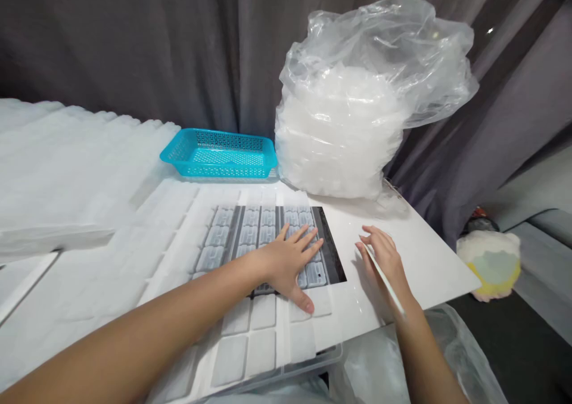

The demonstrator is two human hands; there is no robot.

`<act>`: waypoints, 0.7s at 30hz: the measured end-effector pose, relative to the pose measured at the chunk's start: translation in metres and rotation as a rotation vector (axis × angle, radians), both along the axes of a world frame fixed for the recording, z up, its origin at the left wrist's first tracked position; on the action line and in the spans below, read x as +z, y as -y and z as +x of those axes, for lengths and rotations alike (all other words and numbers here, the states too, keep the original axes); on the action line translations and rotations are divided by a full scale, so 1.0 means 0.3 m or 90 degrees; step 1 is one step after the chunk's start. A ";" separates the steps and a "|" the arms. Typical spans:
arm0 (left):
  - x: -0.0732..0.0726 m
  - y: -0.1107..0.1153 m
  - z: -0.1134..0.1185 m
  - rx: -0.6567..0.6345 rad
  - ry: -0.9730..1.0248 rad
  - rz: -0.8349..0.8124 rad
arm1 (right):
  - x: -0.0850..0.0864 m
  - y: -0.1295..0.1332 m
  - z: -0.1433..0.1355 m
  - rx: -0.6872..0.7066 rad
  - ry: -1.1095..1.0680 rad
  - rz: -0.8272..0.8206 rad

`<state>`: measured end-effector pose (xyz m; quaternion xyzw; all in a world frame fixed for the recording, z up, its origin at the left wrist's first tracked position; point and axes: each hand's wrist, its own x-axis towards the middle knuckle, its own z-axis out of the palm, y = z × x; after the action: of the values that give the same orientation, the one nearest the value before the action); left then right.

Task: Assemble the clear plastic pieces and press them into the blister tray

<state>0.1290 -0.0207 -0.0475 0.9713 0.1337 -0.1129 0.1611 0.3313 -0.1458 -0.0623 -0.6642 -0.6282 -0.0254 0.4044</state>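
My left hand (290, 261) lies with fingers spread over a grid of small clear, ribbed rectangular pieces (213, 235) set against a black backing (329, 243). Several pieces are hidden under the palm. Nearer to me, the grid goes on with white rectangles (233, 359). Over the white tabletop (429, 261) to the right, my right hand (383, 255) is closed around a slim white stick (386, 283). The stick slants back along the wrist, and one tip shows by the fingertips; I cannot tell what kind of tool it is.
Behind the grid stands a blue perforated plastic basket (223, 171). Beside it, a large clear plastic bag (339, 130) holds a tall white stack. White layered material (67, 159) covers the left side. A grey curtain (196, 46) hangs behind, and a cushion (491, 264) is off the table's right edge.
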 end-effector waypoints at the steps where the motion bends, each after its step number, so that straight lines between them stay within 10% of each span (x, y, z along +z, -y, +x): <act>1: 0.001 -0.003 -0.001 -0.001 0.001 -0.002 | 0.005 -0.013 0.009 0.007 -0.029 -0.035; 8: 0.004 -0.036 -0.014 0.107 0.024 0.057 | 0.005 -0.108 -0.028 0.311 -0.401 -0.353; 21: -0.008 -0.039 -0.015 0.107 0.003 0.053 | -0.014 -0.134 -0.023 0.321 -0.451 -0.379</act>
<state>0.1246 -0.0091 -0.0500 0.9628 0.2189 -0.0909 0.1297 0.3244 -0.1055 -0.0664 -0.5466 -0.5735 0.4783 0.3790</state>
